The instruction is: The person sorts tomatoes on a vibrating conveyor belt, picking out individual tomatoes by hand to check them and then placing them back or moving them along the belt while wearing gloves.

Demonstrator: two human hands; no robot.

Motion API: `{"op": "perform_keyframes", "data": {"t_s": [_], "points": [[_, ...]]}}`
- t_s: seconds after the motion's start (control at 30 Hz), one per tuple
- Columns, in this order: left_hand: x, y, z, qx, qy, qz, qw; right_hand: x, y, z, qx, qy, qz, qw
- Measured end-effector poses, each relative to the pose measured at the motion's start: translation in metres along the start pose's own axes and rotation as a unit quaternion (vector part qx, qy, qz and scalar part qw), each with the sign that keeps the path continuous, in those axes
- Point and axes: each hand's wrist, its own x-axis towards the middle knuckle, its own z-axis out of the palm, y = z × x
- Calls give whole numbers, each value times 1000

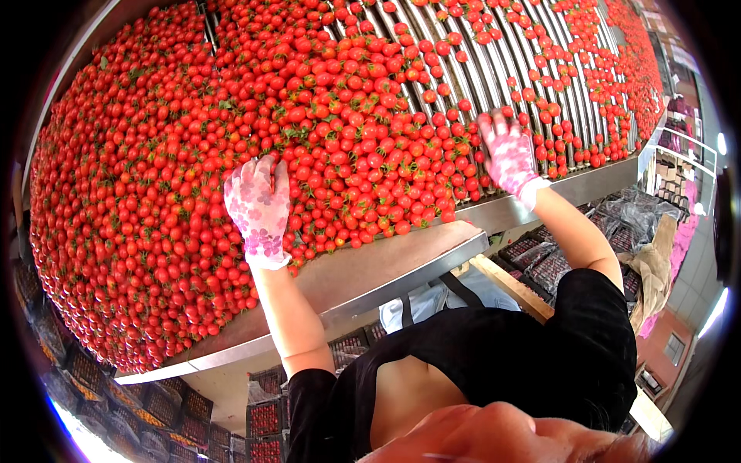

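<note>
A deep heap of red cherry tomatoes [173, 191], many with green calyxes, fills the metal-edged bed before me. My left hand [259, 205], in a white glove with a pink flower print, rests on the heap. Its fingers bend down among the fruit, and whether they grip any is hidden. At the heap's right margin, my right hand [508, 151] wears a similar pink-and-white glove. It lies palm down over the steel rollers [472, 72], fingers spread and touching the tomatoes beside them.
A steel rail [599, 176] edges the roller bed on my side, and a sloped metal lip [399, 263] borders the heap. Stacked crates of tomatoes [265, 419] stand below. Plastic-covered crates [550, 269] and a wooden beam [512, 286] are at the lower right.
</note>
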Motion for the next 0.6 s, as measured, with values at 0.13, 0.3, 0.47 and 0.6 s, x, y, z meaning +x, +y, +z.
{"op": "perform_keyframes", "data": {"t_s": [0.13, 0.3, 0.47, 0.6], "points": [[-1, -7, -6, -2, -2, -9, 1000, 1, -20, 36, 33, 74, -57, 995], [-1, -4, -8, -16, -12, -6, 1000, 6, -28, 24, 38, 101, -202, 973], [1, -1, -9, -16, -23, -11, 1000, 13, -63, -11, 33, 39, -281, 958], [0, -5, -6, -16, -19, -10, 1000, 27, -87, -31, 54, 7, -262, 963]]}}
